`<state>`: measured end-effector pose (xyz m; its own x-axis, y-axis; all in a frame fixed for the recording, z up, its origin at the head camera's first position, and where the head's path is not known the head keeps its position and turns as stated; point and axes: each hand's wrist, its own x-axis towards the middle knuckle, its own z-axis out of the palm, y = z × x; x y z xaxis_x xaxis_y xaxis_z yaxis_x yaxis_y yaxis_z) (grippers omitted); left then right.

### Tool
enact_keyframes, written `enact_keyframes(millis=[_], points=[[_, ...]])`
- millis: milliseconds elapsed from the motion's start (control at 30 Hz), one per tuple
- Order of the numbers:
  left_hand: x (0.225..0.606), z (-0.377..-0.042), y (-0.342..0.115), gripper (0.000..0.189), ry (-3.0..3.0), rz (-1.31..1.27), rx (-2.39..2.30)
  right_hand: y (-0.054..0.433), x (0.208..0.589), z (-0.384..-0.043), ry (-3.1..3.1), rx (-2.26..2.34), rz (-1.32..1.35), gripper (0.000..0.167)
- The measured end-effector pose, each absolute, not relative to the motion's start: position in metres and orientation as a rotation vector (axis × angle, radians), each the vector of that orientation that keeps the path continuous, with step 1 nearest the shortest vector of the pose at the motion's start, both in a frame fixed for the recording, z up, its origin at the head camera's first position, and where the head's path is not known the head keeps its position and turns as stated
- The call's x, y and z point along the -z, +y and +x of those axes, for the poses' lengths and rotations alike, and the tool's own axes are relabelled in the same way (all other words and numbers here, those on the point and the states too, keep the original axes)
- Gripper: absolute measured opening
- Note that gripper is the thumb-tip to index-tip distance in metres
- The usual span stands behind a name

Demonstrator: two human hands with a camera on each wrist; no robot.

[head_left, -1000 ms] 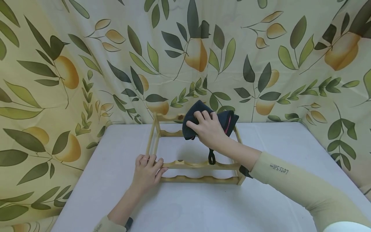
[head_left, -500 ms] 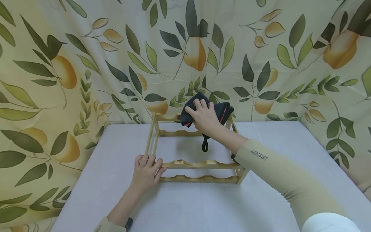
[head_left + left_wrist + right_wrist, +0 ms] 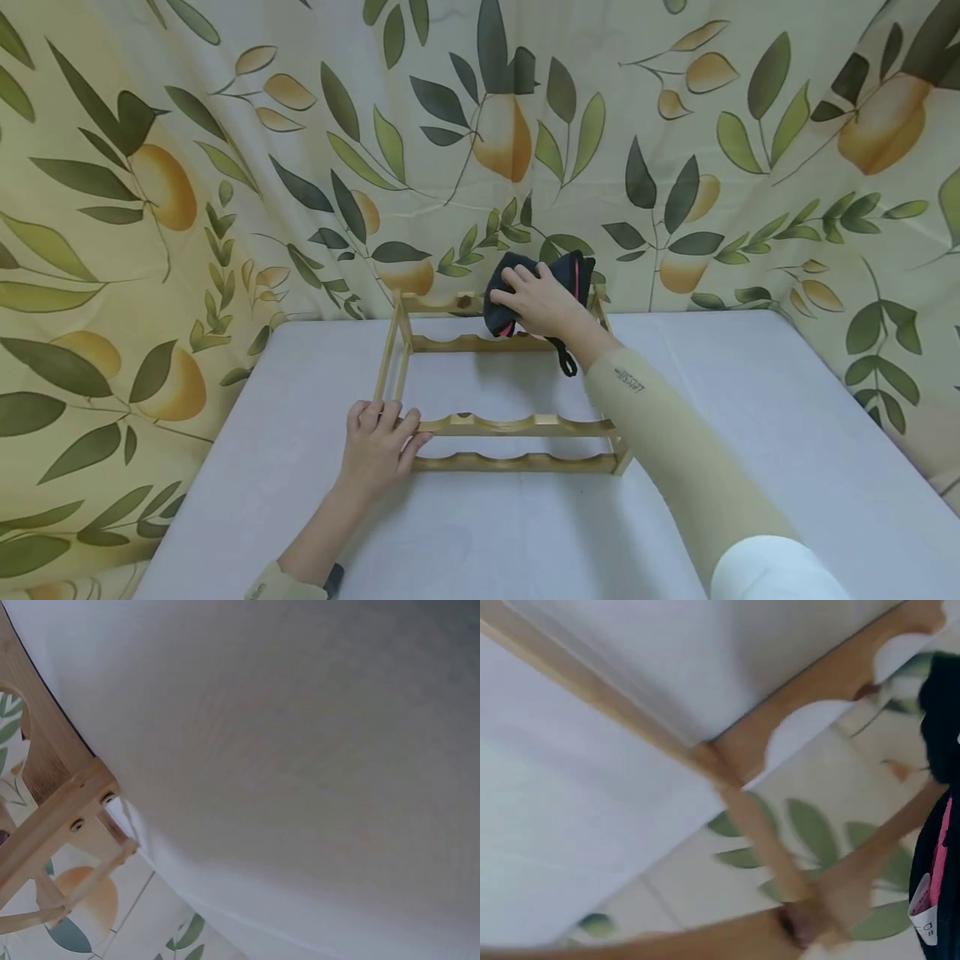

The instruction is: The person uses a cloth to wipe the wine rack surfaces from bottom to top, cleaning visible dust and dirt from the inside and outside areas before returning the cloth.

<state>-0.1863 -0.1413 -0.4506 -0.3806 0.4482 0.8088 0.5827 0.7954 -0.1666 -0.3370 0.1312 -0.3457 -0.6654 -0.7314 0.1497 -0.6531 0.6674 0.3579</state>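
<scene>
A light wooden wine rack (image 3: 517, 427) with scalloped rails stands on the table. My left hand (image 3: 378, 446) grips its front left corner, fingers over the top. At the rack's back rail, my right hand (image 3: 546, 302) holds a bunched dark navy cloth (image 3: 567, 279) with a pink edge and a black hanging loop. In the right wrist view the cloth (image 3: 941, 727) shows at the right side, with a small white label. The left wrist view catches one screwed corner of the rack (image 3: 64, 817) but not the hand.
The table (image 3: 750, 400) has a white cover. Behind it and on the left hangs a curtain (image 3: 300, 208) printed with fruit and leaves, close to the rack's back side.
The right hand and cloth rise and shift back, then slide slightly right along the back rail, the loop swinging right. The left hand stays on the rack's corner.
</scene>
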Motion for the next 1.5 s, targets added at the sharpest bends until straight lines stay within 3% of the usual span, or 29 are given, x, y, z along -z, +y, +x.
enact_keyframes(millis=[633, 1333, 1500], points=[[0.453, -0.19, -0.141, 0.037, -1.996, -0.765, 0.174, 0.145, 0.374, -0.341, -2.727, 0.43, 1.079, 0.05], [0.451, -0.191, -0.145, 0.038, -1.992, -0.8, 0.202, 0.148, 0.4, -0.339, -2.728, 0.363, 0.783, 0.041], [0.452, -0.19, -0.146, 0.038, -2.008, -0.801, 0.191, 0.148, 0.401, -0.339, -2.699, 0.278, 0.782, 0.046]])
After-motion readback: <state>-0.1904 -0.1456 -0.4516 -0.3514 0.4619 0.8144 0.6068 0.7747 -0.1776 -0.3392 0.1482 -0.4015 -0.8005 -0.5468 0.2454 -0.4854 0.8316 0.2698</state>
